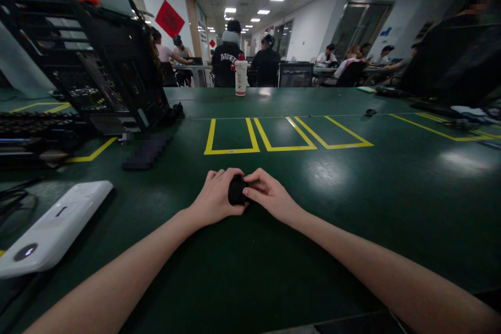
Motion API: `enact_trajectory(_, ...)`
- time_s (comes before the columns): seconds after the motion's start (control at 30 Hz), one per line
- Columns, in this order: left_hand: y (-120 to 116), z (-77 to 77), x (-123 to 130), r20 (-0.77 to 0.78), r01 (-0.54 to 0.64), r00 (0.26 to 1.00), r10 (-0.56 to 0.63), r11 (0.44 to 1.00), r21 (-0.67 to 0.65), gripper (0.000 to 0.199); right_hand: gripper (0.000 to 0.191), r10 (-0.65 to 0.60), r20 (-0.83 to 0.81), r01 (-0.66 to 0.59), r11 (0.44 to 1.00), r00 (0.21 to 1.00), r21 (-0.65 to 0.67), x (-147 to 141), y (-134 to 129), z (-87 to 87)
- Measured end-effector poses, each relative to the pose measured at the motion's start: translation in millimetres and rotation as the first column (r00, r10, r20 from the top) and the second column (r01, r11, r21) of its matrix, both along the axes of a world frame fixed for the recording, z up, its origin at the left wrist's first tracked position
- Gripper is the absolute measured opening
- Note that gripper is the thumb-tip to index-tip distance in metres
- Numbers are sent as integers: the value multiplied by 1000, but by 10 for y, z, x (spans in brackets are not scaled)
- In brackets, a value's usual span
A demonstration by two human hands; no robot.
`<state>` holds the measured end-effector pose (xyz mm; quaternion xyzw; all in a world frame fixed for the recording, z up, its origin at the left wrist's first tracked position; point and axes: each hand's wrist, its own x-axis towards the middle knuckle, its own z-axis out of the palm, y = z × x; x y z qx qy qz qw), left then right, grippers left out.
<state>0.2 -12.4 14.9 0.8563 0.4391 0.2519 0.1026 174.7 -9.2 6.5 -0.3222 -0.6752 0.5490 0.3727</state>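
A small black rounded object (236,191) is between my hands, low over the green tabletop (250,271); its exact kind does not show. My left hand (216,194) is wrapped round its left side, with the thumb below and the fingers over the top. From the right, my right hand (270,194) pinches at its edge with thumb and forefinger. Part of the object is hidden behind my fingers. Just beyond the hands, yellow tape outlines (232,151) mark the table.
An open black computer case (117,62) stands at the left, with a dark flat item (145,152) by it. Nearer lies a white device (58,224). A white bottle (241,78) with a red top stands at the far edge. Several people sit beyond; one person (450,52) is at the right.
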Motion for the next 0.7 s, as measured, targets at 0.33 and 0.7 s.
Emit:
enact_trajectory(0.33,-3,6,-6,22,0,1000,0,1000,-25,51,24,-21,77,21,1000,997,-1,8,1,-11)
enact_trajectory(0.7,-21,37,-21,26,11,1000,-10,999,-38,51,14,2,47,-4,1000,999,27,22,-14,18)
